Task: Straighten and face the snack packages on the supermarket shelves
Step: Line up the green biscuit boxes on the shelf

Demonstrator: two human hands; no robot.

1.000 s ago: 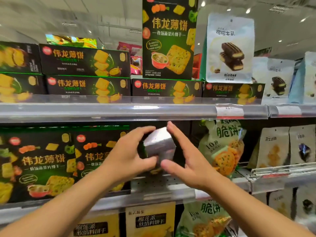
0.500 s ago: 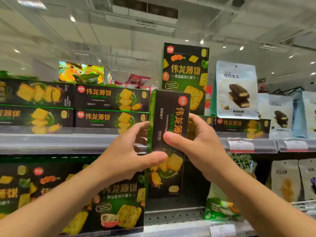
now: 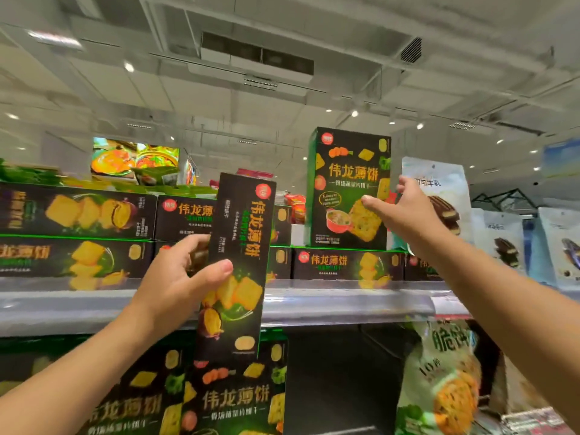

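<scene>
Head view. The long cracker box (image 3: 237,265), held in both hands half a second ago, is now carried by the left hand (image 3: 175,284) alone, thumb across its printed face and fingers curled behind it. The box stands on end, leaning slightly, in front of the upper shelf edge (image 3: 345,304), and higher against that shelf than it was a second ago. The right hand (image 3: 408,215) has let go and now reaches up and to the right, fingers spread and holding nothing, thumb tip at the face of the tall upright box (image 3: 350,189) standing on the stacked flat boxes (image 3: 342,265). Whether it actually touches that box cannot be told.

Judgement: the long box is not yet shelved; the free hand appears bound for the upright box, to square or shift it.

Surroundings: flat boxes of the same brand lie two deep along the upper shelf to the left (image 3: 75,211). White biscuit pouches (image 3: 439,196) stand just right of the upright box, crowding the reaching hand. Below, large boxes (image 3: 235,400) and a green-printed bag (image 3: 445,381) flank a dark gap on the lower shelf.
</scene>
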